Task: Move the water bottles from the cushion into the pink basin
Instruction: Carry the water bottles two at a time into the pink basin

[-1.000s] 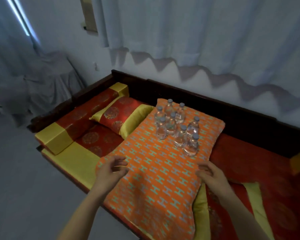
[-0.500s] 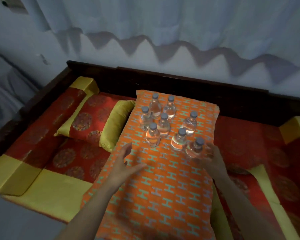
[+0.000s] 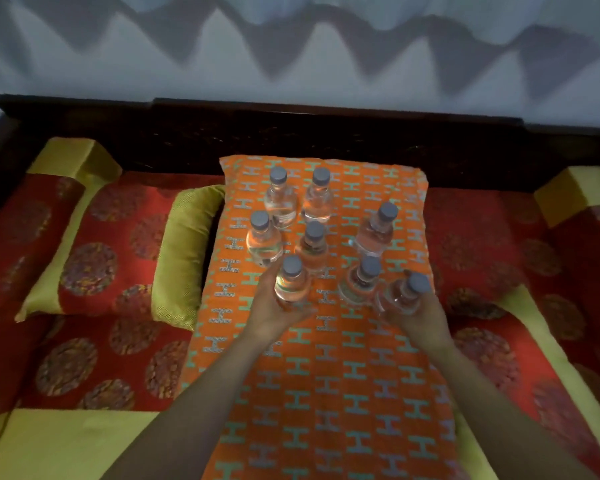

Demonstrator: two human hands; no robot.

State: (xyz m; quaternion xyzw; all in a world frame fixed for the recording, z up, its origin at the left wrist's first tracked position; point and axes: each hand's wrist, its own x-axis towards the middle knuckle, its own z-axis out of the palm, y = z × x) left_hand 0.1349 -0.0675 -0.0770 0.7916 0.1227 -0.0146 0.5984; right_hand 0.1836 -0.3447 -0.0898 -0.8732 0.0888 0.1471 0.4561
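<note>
The bottles (image 3: 314, 249), upright on the far half of the cushion (image 3: 326, 393), are judged light, stiff and smooth, best taken mid-body, where the nearest two are wrapped in the grips of the left hand (image 3: 274, 315) and right hand (image 3: 421, 318).

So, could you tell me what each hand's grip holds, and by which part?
The left-hand grip holds the front-left bottle round its body; the right-hand grip holds the front-right bottle likewise.

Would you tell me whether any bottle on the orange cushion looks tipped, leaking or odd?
Nothing stands out: all eight water bottles sit capped on the cushion, no spill visible. The left hand and right hand each grip a front one.
</note>
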